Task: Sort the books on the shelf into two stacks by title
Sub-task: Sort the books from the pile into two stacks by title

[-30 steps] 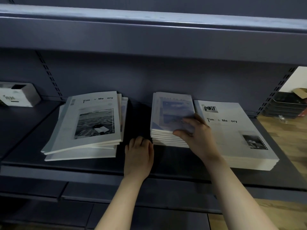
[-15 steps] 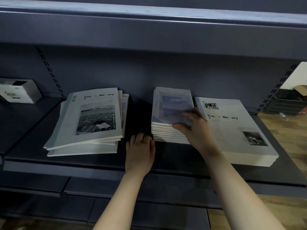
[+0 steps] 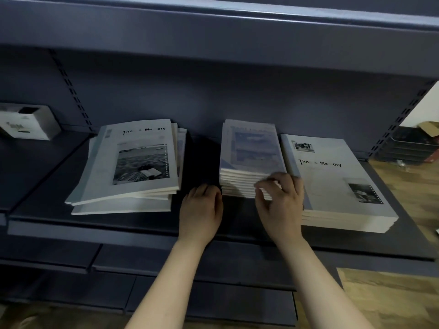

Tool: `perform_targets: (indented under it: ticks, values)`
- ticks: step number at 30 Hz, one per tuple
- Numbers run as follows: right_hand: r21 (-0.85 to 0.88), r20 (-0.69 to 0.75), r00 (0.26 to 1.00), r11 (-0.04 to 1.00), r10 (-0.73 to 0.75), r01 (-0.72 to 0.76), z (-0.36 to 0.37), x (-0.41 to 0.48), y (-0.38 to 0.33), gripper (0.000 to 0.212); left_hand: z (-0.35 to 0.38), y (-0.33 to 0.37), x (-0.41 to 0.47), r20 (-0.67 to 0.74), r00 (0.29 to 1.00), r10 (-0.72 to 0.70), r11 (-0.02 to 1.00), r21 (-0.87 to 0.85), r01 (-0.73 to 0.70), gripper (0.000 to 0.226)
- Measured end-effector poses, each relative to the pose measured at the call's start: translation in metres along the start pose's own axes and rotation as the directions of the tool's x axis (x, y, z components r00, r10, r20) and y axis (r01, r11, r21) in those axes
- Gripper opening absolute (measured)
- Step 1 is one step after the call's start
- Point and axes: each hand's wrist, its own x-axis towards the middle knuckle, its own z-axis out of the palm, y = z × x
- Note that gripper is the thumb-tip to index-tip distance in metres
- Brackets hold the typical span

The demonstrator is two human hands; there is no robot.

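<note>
Dark shelf [image 3: 118, 224] holds three book stacks [image 3: 133, 162]. Your left hand [image 3: 200, 210] rests beside the middle stack [image 3: 249, 148], fingers together; your right hand [image 3: 281, 205] pinches its front edges, fingers curled.

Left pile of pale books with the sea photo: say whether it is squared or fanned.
Fanned. The left pile of pale books lies skewed, lower covers jutting past the top one's edges.
</note>
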Motion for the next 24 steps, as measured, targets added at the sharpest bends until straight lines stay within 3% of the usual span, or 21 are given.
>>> perform_targets:
  ticks: [6,10,17,24]
  values:
    - [0.134,0.262,0.965,0.991,-0.007,-0.029,0.013,-0.021,-0.007,0.016,-0.036,0.007,0.009,-0.134,0.986,0.098,0.995,-0.02,-0.101,0.022]
    - [0.125,0.386,0.922,0.992,-0.028,-0.022,0.023,-0.022,-0.018,0.011,-0.066,-0.003,0.017,-0.217,0.973,0.084,0.996,-0.001,-0.086,0.022]
    - [0.137,0.417,0.907,0.991,-0.056,-0.002,0.037,-0.018,-0.041,0.007,-0.107,-0.07,0.027,-0.271,0.951,-0.147,0.982,0.072,0.172,0.011]
    - [0.152,0.391,0.919,0.988,-0.053,-0.008,0.043,-0.021,-0.045,0.007,-0.13,-0.107,0.03,-0.171,0.899,-0.404,0.874,0.218,0.435,0.031]
